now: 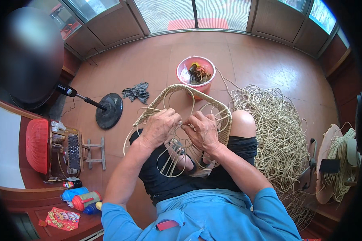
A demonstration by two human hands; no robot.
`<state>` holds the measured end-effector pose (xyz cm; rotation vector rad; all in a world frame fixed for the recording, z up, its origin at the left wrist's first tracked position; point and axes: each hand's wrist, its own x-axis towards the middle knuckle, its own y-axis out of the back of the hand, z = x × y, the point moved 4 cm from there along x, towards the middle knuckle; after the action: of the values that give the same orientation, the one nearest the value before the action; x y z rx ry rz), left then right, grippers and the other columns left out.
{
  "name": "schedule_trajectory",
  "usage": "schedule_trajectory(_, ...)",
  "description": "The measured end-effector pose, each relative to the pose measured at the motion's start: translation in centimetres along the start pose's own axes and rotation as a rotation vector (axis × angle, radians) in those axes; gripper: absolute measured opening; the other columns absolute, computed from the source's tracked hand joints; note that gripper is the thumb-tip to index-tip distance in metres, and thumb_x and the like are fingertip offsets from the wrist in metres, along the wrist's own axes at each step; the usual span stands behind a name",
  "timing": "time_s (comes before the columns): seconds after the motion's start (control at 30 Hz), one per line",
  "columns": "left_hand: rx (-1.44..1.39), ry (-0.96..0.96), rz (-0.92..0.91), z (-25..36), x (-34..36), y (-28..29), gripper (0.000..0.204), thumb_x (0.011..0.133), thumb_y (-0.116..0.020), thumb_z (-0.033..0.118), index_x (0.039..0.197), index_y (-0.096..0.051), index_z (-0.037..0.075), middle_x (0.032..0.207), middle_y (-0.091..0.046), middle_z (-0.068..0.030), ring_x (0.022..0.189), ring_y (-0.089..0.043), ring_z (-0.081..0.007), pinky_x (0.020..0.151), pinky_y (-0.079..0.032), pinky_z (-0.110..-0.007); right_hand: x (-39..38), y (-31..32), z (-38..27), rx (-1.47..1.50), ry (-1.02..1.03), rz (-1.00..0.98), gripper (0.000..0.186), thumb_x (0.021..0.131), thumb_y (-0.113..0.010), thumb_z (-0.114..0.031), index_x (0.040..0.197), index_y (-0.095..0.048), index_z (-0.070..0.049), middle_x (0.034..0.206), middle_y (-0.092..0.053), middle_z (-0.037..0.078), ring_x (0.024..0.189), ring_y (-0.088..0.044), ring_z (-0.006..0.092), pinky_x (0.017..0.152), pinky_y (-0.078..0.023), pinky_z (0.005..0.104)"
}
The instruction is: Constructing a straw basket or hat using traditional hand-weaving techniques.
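A rounded, squarish frame (227,127) wrapped in tan cord lies across my lap, with loops of pale cord (160,165) strung over its open middle. My left hand (161,123) is closed, its fingertips pinching the cord strands near the centre of the frame. Right beside it, my right hand (202,129) is closed too, thumb and fingers pinched on the cord. The fingertips of both hands nearly meet, and the exact crossing of strands between them is partly hidden. One loose cord end hangs past the frame's left side.
Ahead stands a pink bucket (203,89) holding tools and bags. A large heap of loose cord (275,132) covers the floor at right, near a cord reel (325,160). To the left are a fan base (109,111), a dark rag (136,92) and a small wooden stool (95,153).
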<state>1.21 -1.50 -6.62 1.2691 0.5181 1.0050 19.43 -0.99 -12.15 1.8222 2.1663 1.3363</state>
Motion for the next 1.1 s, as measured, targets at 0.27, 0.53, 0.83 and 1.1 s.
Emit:
schedule_trajectory(0.27,-0.003,-0.030,0.071,-2.5,4.8,2.0,0.017,0.096,-0.081,0.024,0.100,-0.073,0.010,0.091,-0.070,-0.0091,0.093,-0.072,-0.0310,0.080,-0.057,-0.044,0.0,0.0,0.2,0.006,-0.016,-0.002,0.026,0.092,-0.085,-0.028,0.100,-0.065,-0.013,0.092,-0.066,0.004,0.086,-0.066,0.0270,0.084,-0.041,0.0437)
schedule_trajectory(0.53,0.110,-0.018,0.321,-3.6,8.6,4.0,0.015,0.095,-0.081,0.025,0.094,-0.078,0.010,0.091,-0.074,-0.0065,0.090,-0.071,-0.0275,0.083,-0.057,-0.042,-0.1,-0.1,0.2,0.010,-0.009,-0.005,0.027,0.093,-0.084,-0.028,0.098,-0.063,-0.012,0.091,-0.065,0.004,0.085,-0.066,0.0274,0.084,-0.040,0.0435)
schedule_trajectory(0.83,-0.179,0.193,0.300,-4.7,9.1,2.5,0.014,0.098,-0.079,0.021,0.099,-0.078,0.007,0.094,-0.079,-0.0120,0.088,-0.078,-0.0334,0.080,-0.060,-0.046,-0.2,-0.2,0.3,-0.015,-0.010,-0.044,0.025,0.092,-0.084,-0.025,0.098,-0.063,-0.012,0.089,-0.064,0.004,0.082,-0.065,0.0275,0.083,-0.041,0.0427)
schedule_trajectory(1.1,-0.153,0.184,0.312,-3.9,8.5,4.0,0.016,0.098,-0.077,0.021,0.099,-0.077,0.006,0.091,-0.077,-0.0157,0.085,-0.077,-0.0353,0.077,-0.058,-0.046,-0.7,0.4,-0.4,-0.008,0.046,-0.018,0.024,0.091,-0.083,-0.017,0.102,-0.062,-0.012,0.091,-0.066,0.004,0.083,-0.066,0.0271,0.082,-0.040,0.0428)
